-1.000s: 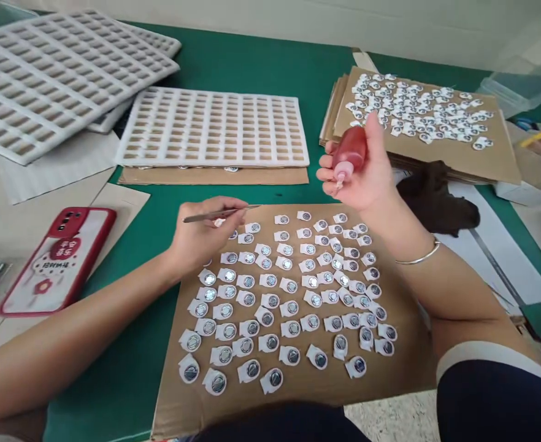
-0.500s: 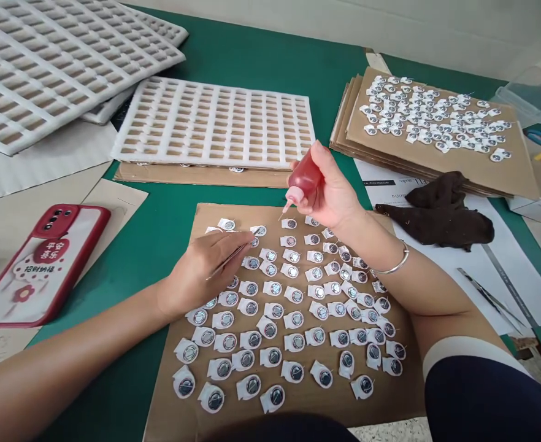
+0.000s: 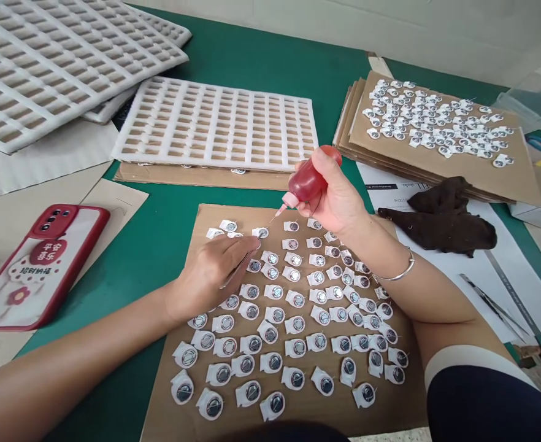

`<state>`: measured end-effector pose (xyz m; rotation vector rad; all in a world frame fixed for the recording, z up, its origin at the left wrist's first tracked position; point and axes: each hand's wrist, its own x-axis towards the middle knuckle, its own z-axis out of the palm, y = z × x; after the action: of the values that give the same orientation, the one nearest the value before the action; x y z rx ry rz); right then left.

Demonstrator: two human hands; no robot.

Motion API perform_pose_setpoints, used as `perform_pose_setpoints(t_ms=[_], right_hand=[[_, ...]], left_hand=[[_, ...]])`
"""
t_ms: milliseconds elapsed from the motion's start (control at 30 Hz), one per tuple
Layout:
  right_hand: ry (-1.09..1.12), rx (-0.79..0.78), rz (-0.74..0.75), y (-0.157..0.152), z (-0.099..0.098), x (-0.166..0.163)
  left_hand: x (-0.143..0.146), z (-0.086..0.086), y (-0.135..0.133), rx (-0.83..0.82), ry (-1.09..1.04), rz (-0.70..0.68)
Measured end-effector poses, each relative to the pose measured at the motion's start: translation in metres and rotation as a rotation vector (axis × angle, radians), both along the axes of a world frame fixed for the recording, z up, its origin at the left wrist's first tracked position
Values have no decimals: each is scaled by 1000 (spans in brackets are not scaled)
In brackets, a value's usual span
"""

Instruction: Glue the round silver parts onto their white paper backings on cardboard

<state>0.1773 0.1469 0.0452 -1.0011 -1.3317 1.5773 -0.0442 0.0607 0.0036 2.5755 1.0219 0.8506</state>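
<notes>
Pointing toward one white tag [image 3: 256,232] is a red bottle [image 3: 306,183].

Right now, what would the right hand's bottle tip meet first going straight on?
Probably the white-tabbed disc just ahead of the tip of the red bottle in the right hand. The left hand is close beside that disc; the tip's exact gap is unclear.

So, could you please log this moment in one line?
left hand: holds slim metal tool at white piece; right hand: holds red bottle, nozzle angled toward that piece; beneath: cardboard sheet
</notes>
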Motion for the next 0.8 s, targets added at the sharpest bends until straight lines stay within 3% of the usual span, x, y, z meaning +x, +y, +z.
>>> perform_pose_setpoints(t_ms=[267, 600, 800], right_hand=[[-29, -12, -27, -10, -2, -10], [-272, 420, -100, -31, -21, -24], [-391, 527, -115, -31, -25, -23]], left_hand=[[6, 4, -1, 91, 108, -82], [18, 9, -13, 326, 434, -51], [19, 4, -16, 377, 499, -50]])
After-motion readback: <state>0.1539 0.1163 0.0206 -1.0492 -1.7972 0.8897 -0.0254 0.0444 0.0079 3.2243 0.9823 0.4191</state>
